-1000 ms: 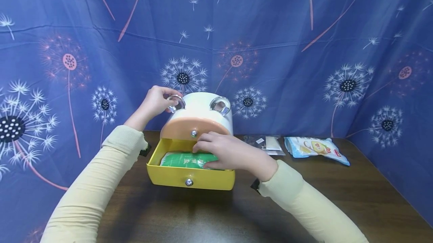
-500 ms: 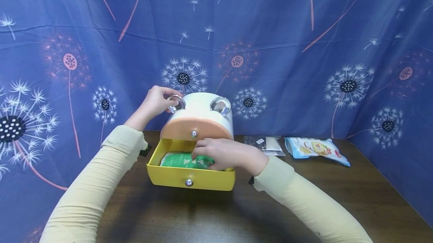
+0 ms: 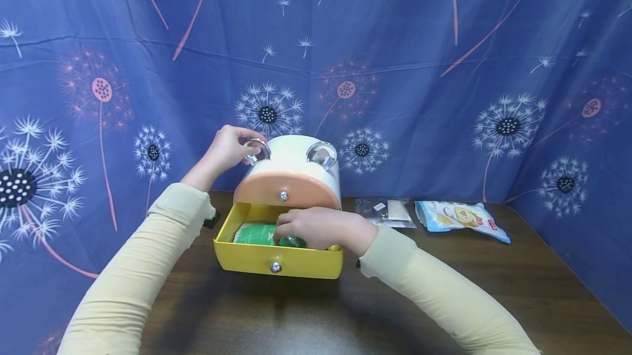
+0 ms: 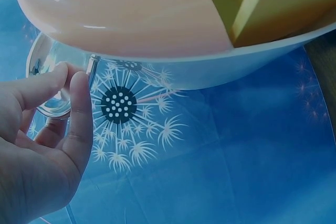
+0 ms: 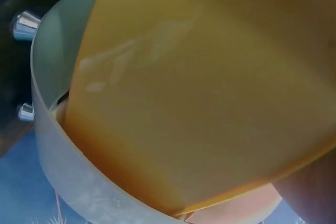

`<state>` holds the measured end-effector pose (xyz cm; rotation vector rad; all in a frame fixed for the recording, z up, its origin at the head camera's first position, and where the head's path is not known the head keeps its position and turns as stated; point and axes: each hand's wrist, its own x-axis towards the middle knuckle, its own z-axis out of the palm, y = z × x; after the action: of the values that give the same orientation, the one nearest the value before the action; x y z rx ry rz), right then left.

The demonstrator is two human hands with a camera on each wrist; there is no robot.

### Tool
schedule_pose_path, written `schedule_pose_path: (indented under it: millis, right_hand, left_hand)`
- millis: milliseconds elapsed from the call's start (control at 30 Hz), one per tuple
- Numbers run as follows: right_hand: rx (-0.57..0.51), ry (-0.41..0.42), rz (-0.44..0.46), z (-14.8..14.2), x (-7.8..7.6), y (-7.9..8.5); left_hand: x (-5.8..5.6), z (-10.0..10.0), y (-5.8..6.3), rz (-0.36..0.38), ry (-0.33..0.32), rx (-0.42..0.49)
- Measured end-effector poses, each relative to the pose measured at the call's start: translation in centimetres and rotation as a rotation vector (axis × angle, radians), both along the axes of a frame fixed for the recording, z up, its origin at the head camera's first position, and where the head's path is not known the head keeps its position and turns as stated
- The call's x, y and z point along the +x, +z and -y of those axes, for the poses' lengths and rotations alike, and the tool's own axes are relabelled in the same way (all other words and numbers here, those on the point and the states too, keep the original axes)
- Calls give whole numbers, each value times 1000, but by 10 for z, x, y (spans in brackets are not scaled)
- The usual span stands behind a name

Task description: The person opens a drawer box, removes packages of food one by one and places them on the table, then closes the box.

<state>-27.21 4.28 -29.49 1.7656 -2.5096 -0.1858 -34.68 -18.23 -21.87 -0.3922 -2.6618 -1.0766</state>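
A small white domed drawer box (image 3: 296,152) has a peach upper front (image 3: 266,185) and a yellow lower drawer (image 3: 237,259), pulled out. My left hand (image 3: 229,146) pinches the left of two chrome rings (image 3: 264,153) on the box's top; in the left wrist view, thumb and fingers close on that ring (image 4: 39,56). Inside the drawer lies a green and white packet (image 3: 257,233). Over its right part, my right hand (image 3: 316,226) grips it with curled fingers, hiding much of that end. The right wrist view shows mostly the yellow drawer (image 5: 199,103), not the fingers' hold.
On the dark wooden table (image 3: 444,283), a clear bag (image 3: 380,209) with a white item lies right of the box. Farther right is a blue and white snack bag (image 3: 461,217). A blue dandelion-print cloth (image 3: 410,97) hangs behind and at the sides.
My right hand has moved down and slightly left over the packet, its fingers curling more and covering more of it. My left hand has stayed on the ring.
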Motion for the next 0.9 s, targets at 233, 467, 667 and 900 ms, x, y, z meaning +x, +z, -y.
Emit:
schedule_pose_path:
  millis: [233, 467, 667, 900]
  right_hand:
    - [35, -6, 36, 3, -3, -3]
    - [65, 4, 0, 5, -3, -2]
    - [69, 18, -27, 6, -4, -3]
    - [58, 17, -33, 6, -7, -8]
  left_hand:
    - [0, 0, 0, -4, -1, 0]
    - [0, 0, 0, 0, -1, 7]
    - [-1, 1, 0, 3, 5, 2]
    - [0, 1, 0, 16, 3, 11]
